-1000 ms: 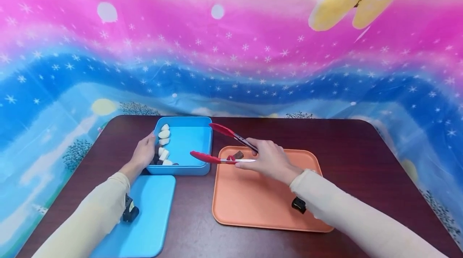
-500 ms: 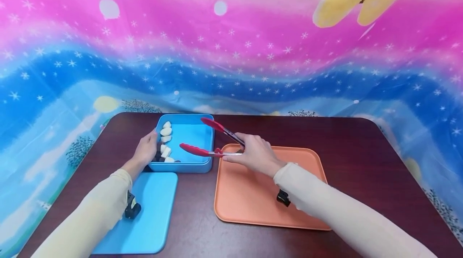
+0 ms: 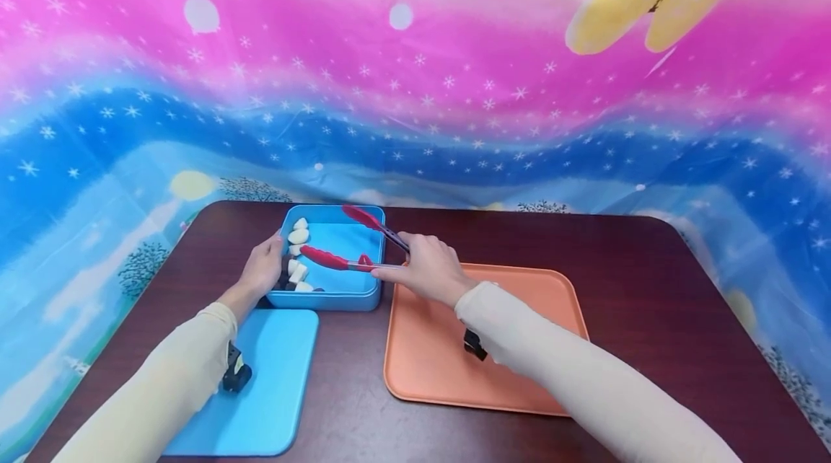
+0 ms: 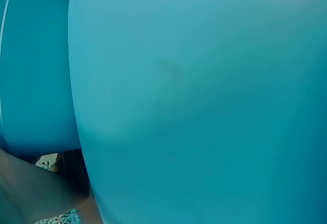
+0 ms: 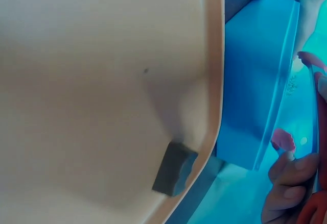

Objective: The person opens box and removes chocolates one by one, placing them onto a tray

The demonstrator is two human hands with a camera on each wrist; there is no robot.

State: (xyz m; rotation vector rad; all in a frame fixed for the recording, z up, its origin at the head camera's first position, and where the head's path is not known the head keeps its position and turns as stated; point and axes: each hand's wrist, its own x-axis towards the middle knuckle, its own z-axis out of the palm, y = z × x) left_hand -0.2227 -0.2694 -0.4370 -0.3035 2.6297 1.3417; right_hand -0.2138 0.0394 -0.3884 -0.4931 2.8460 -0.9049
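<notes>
"Where's the rectangular blue plastic box [image 3: 324,302]?"

"Left of the right hand [image 3: 425,270]. The left hand [image 3: 262,266] is nearer, touching its left side; I can't tell how those fingers close."

"Right grip?"

"Holding red-tipped metal tongs [image 3: 324,259], spread wide, pointing leftward over it."

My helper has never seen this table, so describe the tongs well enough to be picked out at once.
On the dark brown table, find the open blue box near the far edge, left of the orange tray. The tongs stretch over it from the right grip, arms spread. Their red ends set them apart from the blue box and the white pieces inside.
</notes>
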